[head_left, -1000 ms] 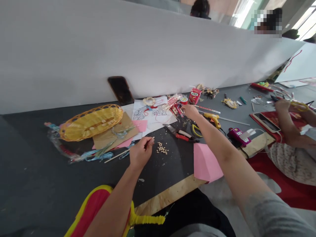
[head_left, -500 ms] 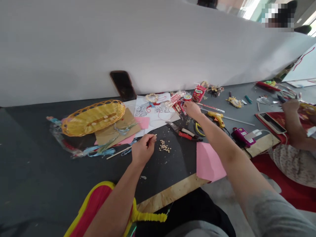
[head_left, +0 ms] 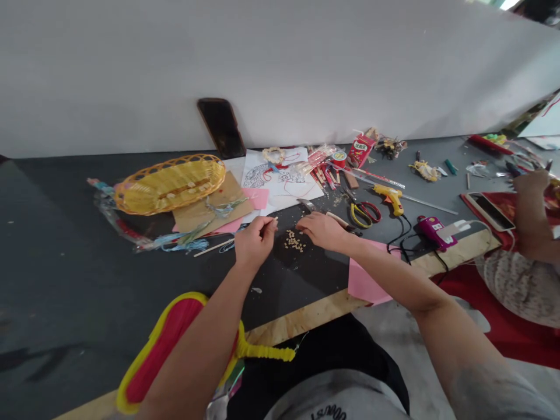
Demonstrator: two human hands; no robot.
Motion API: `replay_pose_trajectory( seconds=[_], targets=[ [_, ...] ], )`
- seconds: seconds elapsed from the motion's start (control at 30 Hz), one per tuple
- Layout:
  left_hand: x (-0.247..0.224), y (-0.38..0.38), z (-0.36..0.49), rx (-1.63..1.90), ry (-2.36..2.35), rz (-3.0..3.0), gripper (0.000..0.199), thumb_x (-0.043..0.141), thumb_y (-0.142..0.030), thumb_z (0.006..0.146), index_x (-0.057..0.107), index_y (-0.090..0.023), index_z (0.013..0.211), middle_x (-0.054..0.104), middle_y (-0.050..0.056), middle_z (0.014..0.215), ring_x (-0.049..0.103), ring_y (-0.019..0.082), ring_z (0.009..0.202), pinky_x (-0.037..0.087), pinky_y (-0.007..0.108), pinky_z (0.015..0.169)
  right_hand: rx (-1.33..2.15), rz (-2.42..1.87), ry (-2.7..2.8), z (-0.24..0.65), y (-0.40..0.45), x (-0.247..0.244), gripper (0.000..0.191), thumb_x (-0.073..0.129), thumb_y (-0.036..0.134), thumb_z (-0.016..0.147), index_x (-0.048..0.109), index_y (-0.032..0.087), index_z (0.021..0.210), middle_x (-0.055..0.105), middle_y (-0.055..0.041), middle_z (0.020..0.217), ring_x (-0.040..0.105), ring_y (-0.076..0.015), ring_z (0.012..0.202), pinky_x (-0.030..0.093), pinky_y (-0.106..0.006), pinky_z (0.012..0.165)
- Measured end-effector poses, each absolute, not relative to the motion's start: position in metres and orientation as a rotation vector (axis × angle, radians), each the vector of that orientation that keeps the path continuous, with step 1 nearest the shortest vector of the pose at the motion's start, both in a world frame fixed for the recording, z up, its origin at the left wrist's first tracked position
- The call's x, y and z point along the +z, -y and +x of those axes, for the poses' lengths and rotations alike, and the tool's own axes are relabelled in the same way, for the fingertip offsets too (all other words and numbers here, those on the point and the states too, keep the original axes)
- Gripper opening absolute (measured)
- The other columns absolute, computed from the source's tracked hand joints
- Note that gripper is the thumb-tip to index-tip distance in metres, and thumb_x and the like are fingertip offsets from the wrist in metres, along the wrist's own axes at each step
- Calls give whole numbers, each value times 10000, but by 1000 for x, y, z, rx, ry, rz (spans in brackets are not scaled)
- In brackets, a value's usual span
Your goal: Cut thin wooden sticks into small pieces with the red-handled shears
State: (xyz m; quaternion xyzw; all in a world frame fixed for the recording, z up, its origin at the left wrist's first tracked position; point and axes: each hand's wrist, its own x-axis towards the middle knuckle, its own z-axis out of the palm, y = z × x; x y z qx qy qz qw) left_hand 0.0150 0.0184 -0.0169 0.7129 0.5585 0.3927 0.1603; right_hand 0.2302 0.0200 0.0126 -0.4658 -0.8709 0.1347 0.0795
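Take the loose heap of small pale pieces as the clock's centre, twelve toward the wall. The grey table (head_left: 87, 280) carries everything. At eight o'clock, by the near edge, lies a red-and-yellow panel (head_left: 164, 344) partly under the left forearm; a sleeve catching it could drag it off. The yellow basket (head_left: 144, 186) sits well out at ten, and printed white paper (head_left: 273, 201) near twelve. Pink paper (head_left: 367, 280) reaches the table edge at four, partly behind the right forearm, so a low elbow might push it over.

The left hand (head_left: 255, 242), at nine, is closed in a pinch, apparently around a pale stick (head_left: 214, 248) whose end just shows past the fingertips; a loose pinch could let it slip or roll. The right hand (head_left: 324, 229), at two, has its fingers drawn together just beside the heap, covering part of a cutter (head_left: 338, 220). Whether it grips anything, I cannot tell. Groping blindly there might nick a finger on the blade. Farther out at two lie scissors (head_left: 356, 209).

Smallest are the pale pieces (head_left: 294, 241), between both hands: a careless sideways brush would likely scatter them.
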Motion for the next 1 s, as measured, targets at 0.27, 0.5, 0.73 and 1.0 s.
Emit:
replay_pose_trajectory(
  seconds=[0.27, 0.5, 0.73, 1.0],
  targets=[
    [-16, -18, 16, 1112, -1567, 2032, 234, 539, -390, 923, 691, -214, 903, 767, 12, 756, 717, 158, 695, 481, 233, 650, 229, -1546, 2418, 275, -7, 23, 215, 489, 145, 977, 681, 169, 1071, 721, -86, 1050, 618, -214, 1008, 435, -335, 963],
    [-16, -18, 17, 1146, -1541, 2063, 214, 544, -372, 920, 682, -214, 876, 767, 17, 743, 716, 154, 682, 483, 224, 632, 67, -1825, 2380, 294, 8, 3, 310, 632, 421, 935, 685, 151, 1077, 636, -165, 1173, 522, -308, 1160, 410, -461, 1021],
    [-17, -19, 14, 1163, -1546, 2062, 229, 537, -387, 924, 673, -211, 874, 766, 24, 751, 705, 154, 672, 499, 230, 657, 130, -1735, 2192, 294, -7, 0, 164, 532, 279, 963, 647, 163, 964, 625, -158, 1168, 555, -263, 1114, 428, -416, 1028],
    [-17, -19, 15, 1152, -1539, 2026, 217, 551, -384, 911, 678, -212, 868, 765, 16, 739, 705, 155, 665, 508, 233, 657, 946, -1397, 1201, 299, -21, 21, 446, 765, 587, 737, 489, 237, 743, 449, 76, 616, 438, -106, 552, 359, -240, 529]
  ],
)
